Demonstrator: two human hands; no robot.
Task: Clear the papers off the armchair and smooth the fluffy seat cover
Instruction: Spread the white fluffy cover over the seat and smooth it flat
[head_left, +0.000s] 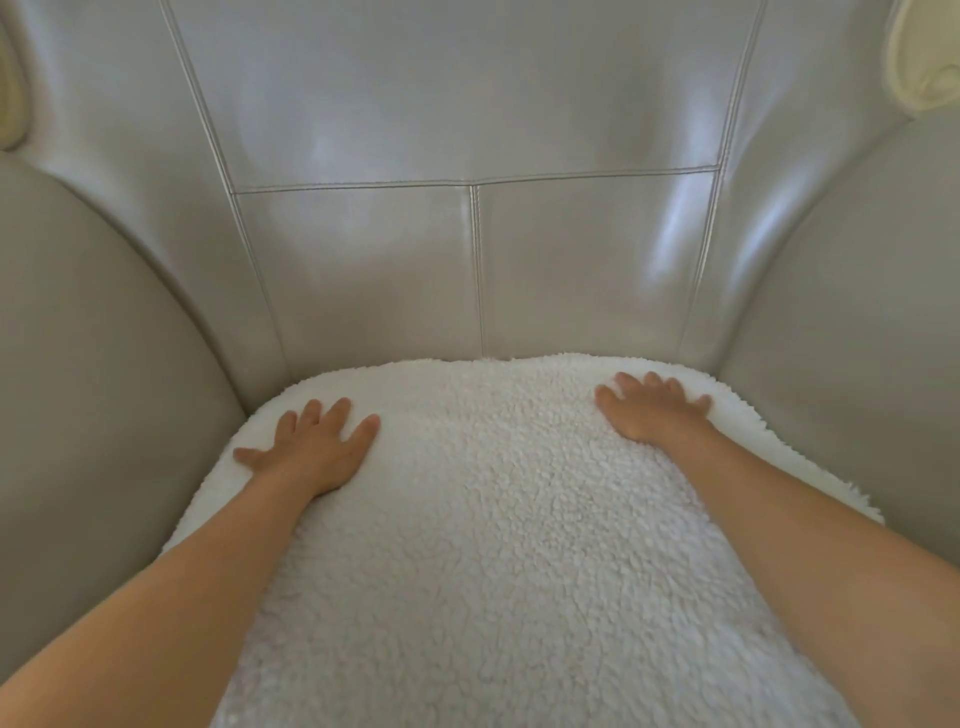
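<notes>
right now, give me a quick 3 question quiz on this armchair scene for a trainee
1. True or false: papers lie on the fluffy seat cover.
2. The left hand is: A) pinching a sheet of paper, B) flat on the cover with fingers spread, C) resting on the armrest.
3. Fill in: the right hand presses the cover near its ____ right corner (front or back).

Key: 1 false, no papers are in view; 2 B; 3 back.
</notes>
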